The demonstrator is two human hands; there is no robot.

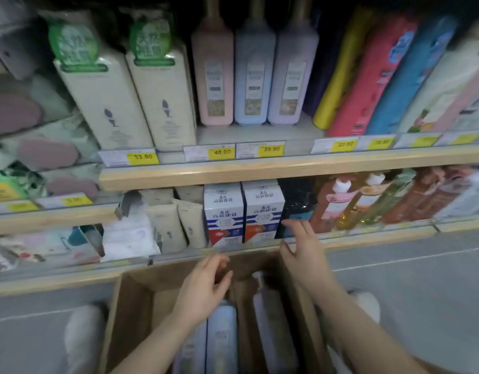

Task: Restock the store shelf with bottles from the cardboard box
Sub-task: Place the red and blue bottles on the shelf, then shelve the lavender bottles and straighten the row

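Observation:
An open cardboard box (130,306) stands on the floor below the shelves, with a pale blue bottle (222,338) and a lilac bottle (273,319) lying inside. My left hand (203,287) hovers over the box above the blue bottle, fingers curled apart, holding nothing. My right hand (303,252) is spread open in front of the lower shelf edge, empty. On the upper shelf (287,168) stand a pink bottle (214,76), a blue bottle (254,74) and a lilac bottle (295,74) in a row.
Cream bottles with green tags (103,85) stand left of the pastel row; slanted yellow, red and blue bottles (373,76) are to the right. The lower shelf holds blue-white cartons (225,211) and orange bottles (341,203). Grey floor tiles (422,265) lie right of the box.

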